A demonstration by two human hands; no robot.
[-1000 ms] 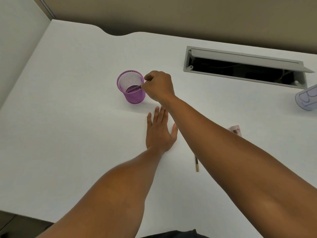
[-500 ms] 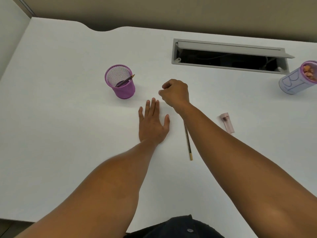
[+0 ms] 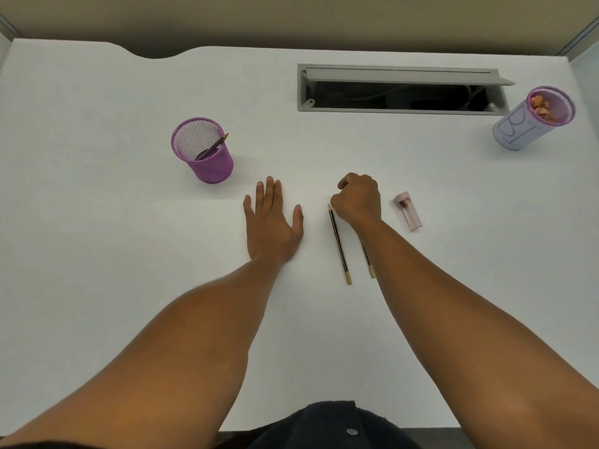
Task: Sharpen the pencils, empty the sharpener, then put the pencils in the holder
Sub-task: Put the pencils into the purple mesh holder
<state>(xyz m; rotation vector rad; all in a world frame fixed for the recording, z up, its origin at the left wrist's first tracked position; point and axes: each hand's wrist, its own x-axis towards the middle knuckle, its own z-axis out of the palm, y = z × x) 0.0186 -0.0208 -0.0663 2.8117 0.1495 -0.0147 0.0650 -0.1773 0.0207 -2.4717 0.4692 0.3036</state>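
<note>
A purple mesh holder [image 3: 212, 163] stands at the left with one dark pencil [image 3: 215, 144] leaning inside it, tip up. My left hand [image 3: 272, 228] lies flat on the white desk [image 3: 113, 254], fingers straight. My right hand [image 3: 358, 199] hovers with curled fingers just right of the tip of a second pencil [image 3: 338, 244], which lies flat on the desk. A third pencil [image 3: 368, 260] lies beside it, its upper half hidden under my right wrist. I see nothing held in the right hand. A small pink sharpener [image 3: 409, 211] lies right of that hand.
A lilac cup [image 3: 531, 124] with pencil shavings inside stands at the far right. An open grey cable slot [image 3: 402, 110] is set in the desk at the back. The desk's front edge runs near my body.
My right hand left a pencil in the purple holder and drew back right to the pencils lying on the desk. My left hand has stayed flat. The view shifted right.
</note>
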